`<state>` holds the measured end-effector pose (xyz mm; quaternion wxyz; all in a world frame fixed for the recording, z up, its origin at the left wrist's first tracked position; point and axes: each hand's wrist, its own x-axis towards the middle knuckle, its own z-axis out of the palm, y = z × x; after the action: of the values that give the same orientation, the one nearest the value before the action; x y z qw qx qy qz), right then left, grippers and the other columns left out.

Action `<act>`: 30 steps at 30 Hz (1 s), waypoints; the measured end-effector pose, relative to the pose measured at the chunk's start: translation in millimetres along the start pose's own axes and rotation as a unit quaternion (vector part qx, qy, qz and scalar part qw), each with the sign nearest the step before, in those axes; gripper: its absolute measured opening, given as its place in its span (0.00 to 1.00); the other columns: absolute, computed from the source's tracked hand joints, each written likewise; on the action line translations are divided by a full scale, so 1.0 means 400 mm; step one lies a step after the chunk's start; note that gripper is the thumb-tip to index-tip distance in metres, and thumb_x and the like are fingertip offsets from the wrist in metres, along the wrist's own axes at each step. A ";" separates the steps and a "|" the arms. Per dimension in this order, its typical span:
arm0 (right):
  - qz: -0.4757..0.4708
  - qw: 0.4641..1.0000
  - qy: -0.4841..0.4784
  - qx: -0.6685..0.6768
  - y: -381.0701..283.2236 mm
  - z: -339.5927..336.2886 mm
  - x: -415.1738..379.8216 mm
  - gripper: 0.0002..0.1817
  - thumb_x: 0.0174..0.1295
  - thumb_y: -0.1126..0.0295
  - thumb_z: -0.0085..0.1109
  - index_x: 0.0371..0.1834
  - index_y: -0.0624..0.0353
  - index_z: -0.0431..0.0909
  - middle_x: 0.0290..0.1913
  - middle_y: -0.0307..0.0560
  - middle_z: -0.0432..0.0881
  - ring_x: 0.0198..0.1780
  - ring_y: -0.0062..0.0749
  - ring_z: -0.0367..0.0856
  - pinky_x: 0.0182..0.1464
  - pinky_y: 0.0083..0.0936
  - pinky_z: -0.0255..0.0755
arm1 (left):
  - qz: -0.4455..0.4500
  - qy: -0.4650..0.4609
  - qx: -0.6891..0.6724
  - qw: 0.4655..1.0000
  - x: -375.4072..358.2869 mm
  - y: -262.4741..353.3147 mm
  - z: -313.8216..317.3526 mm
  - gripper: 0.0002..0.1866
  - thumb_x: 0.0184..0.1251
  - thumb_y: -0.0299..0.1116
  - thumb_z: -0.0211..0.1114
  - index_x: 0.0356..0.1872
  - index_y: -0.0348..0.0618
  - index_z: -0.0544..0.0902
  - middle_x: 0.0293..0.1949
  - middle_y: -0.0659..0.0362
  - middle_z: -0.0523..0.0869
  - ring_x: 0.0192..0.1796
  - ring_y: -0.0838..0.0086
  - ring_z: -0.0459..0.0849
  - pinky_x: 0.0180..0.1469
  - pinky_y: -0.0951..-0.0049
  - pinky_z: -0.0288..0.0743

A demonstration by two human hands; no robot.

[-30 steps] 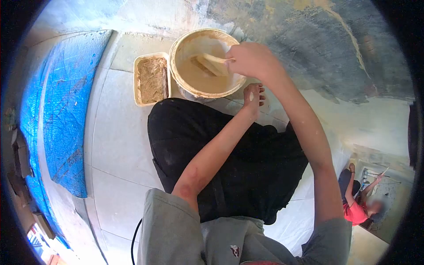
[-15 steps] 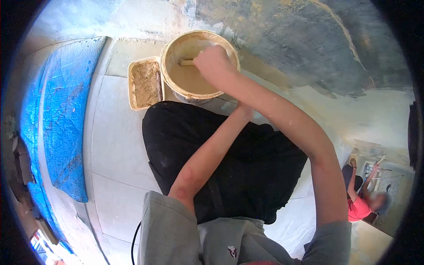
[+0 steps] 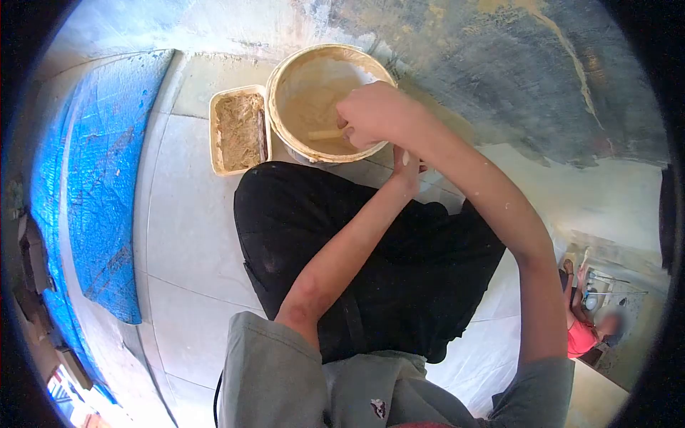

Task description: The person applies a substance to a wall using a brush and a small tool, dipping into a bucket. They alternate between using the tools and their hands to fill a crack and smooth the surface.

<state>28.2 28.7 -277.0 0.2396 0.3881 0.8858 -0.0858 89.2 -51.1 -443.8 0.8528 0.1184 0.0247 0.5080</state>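
Note:
My right hand (image 3: 378, 114) is closed around a pale stick (image 3: 325, 134), inside the round bucket (image 3: 277, 121) near its right side. What the stick's other end carries, if anything, cannot be made out. Light brown, watery-looking mix (image 3: 314, 107) fills part of the bucket. Crossing beneath the right forearm, my left hand (image 3: 407, 165) is beside the bucket's lower right side; its fingers are mostly hidden. A rectangular tub (image 3: 212, 135) of thick brown paste (image 3: 237, 128) stands against the bucket's left, with a dark narrow strip (image 3: 262, 135) along its right inner edge.
Pale floor tiles (image 3: 193, 228) lie under everything. On the left is a blue sheet (image 3: 107, 207). A patchy grey wall (image 3: 499, 78) rises behind the bucket. At far right another person in a red shirt (image 3: 581, 337) sits near a light tray.
My right hand has moved down and slightly right within the bucket, taking the stick along. The left hand shows a little more below the forearm. The other person's arm has shifted.

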 end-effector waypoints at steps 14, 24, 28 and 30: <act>0.040 0.999 -0.015 0.000 0.007 0.002 0.055 0.11 0.49 0.61 0.59 0.35 0.47 0.86 0.28 0.48 0.84 0.33 0.43 0.83 0.35 0.38 0.76 | -0.062 0.285 0.153 0.944 0.003 -0.029 0.038 0.24 0.66 0.60 0.50 0.49 0.52 0.64 0.41 0.66 0.73 0.37 0.80 0.72 0.39 0.71 0.66; 0.036 0.977 0.183 -0.104 0.002 0.024 0.056 0.07 0.47 0.66 0.62 0.22 0.57 0.82 0.23 0.47 0.82 0.29 0.38 0.83 0.30 0.33 0.76 | -0.097 0.190 0.092 0.973 0.002 -0.007 0.029 0.27 0.67 0.47 0.56 0.61 0.53 0.55 0.44 0.65 0.73 0.38 0.81 0.72 0.36 0.73 0.66; 0.056 0.984 0.153 -0.075 0.001 0.026 0.026 0.08 0.48 0.65 0.61 0.27 0.58 0.82 0.24 0.50 0.82 0.31 0.40 0.83 0.32 0.34 0.76 | -0.040 0.265 0.085 0.960 0.020 -0.061 0.016 0.19 0.68 0.49 0.54 0.53 0.52 0.66 0.40 0.65 0.74 0.31 0.82 0.71 0.31 0.77 0.64; 0.062 0.991 0.107 -0.042 0.009 0.002 -0.003 0.10 0.50 0.64 0.61 0.30 0.58 0.83 0.27 0.50 0.82 0.32 0.42 0.83 0.34 0.34 0.77 | -0.054 0.277 0.096 0.954 0.008 -0.048 0.030 0.18 0.68 0.50 0.54 0.50 0.51 0.70 0.40 0.65 0.74 0.30 0.81 0.71 0.30 0.77 0.64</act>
<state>31.6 30.2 -276.9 0.1640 0.4386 0.8836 0.0085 109.3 -59.1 -436.3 0.8230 0.0529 0.3152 0.4696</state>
